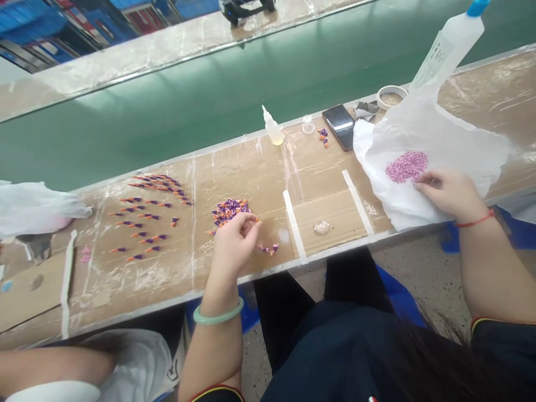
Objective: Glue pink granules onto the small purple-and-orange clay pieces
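My left hand [237,240] is closed in a pinch, with a small orange-tipped piece [257,220] at its fingertips. It is beside a heap of small purple-and-orange pieces [229,210], partly covering its near edge. A few similar pieces [268,249] lie to the right of that hand. My right hand [444,192] rests over a white plastic sheet [377,192], thumb and fingertips pinched at the edge of a pile of tiny pink pieces [407,166]. Whatever those fingertips hold is too small to make out. A clear round blob [321,227] sits on the cardboard between both hands.
Purple-and-orange pieces [161,183] lie in rows at left. Along the far edge are a dropper bottle [273,131], a small clear cup [308,124], a phone [340,127], a tape roll [392,97] and a large white bottle [448,50]. Another person's arm [54,363] is at lower left.
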Demonstrator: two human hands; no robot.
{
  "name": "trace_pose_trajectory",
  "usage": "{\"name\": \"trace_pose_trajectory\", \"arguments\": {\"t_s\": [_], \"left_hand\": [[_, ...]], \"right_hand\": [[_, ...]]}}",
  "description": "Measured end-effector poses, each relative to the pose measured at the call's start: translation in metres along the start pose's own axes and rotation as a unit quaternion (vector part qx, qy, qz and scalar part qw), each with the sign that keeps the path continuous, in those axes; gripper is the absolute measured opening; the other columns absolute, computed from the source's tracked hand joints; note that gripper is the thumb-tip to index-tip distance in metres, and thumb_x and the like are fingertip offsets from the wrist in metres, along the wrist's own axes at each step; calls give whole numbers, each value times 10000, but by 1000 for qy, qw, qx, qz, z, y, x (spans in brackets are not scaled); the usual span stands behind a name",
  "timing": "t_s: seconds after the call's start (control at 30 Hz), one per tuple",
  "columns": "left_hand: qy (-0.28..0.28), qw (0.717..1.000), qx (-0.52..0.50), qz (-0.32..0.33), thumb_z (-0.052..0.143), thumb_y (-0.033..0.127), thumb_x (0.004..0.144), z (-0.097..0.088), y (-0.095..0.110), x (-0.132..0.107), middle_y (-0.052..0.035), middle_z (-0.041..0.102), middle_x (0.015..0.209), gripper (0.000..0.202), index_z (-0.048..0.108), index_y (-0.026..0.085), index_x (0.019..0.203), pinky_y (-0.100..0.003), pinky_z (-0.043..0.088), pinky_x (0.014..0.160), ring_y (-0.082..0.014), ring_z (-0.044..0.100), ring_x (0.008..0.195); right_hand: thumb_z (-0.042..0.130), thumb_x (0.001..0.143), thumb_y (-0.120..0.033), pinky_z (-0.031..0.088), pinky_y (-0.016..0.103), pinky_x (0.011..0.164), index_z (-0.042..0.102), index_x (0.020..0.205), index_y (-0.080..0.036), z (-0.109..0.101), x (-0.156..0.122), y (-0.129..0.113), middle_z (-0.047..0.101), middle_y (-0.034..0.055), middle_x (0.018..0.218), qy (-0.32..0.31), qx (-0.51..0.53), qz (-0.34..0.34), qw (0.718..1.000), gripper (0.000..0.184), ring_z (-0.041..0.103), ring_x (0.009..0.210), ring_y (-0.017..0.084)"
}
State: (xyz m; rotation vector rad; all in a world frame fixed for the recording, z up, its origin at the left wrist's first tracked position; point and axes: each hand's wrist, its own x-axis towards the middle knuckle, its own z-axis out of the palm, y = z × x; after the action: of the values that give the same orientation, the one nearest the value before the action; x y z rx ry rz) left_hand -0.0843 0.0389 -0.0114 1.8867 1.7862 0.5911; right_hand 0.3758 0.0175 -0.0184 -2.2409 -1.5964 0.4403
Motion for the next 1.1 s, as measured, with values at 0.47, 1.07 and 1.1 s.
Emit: {"name": "trace_pose_trajectory", "arguments": {"t_s": [0.47,1.07,1.1], "left_hand": [[-95,859,-495,-86,773,395,798,9,37,-47,45,564,558,325,522,190,775,-175,352,478,-65,446,462],[-133,832,-535,-61,807,449,791,31,57,-64,20,584,587,364,566,178,757,-186,332,458,-71,436,479],[-145,828,-539,-55,801,459,799,34,60,-64,21,581,583,367,570,177,752,-189,331,462,-69,432,479]], "right_hand": [[685,732,-60,322,399,810,572,643,-194,10,-5,0,534,44,674,76,203,49,975,196,415,689,165],[951,555,-368,503,241,621,702,738,-249,11,-39,-34,640,-15,698,12,608,10,794,331,582,683,108],[950,574,-384,513,243,624,708,738,-256,11,-43,-38,638,-15,699,-3,610,3,793,318,582,682,109]]}}
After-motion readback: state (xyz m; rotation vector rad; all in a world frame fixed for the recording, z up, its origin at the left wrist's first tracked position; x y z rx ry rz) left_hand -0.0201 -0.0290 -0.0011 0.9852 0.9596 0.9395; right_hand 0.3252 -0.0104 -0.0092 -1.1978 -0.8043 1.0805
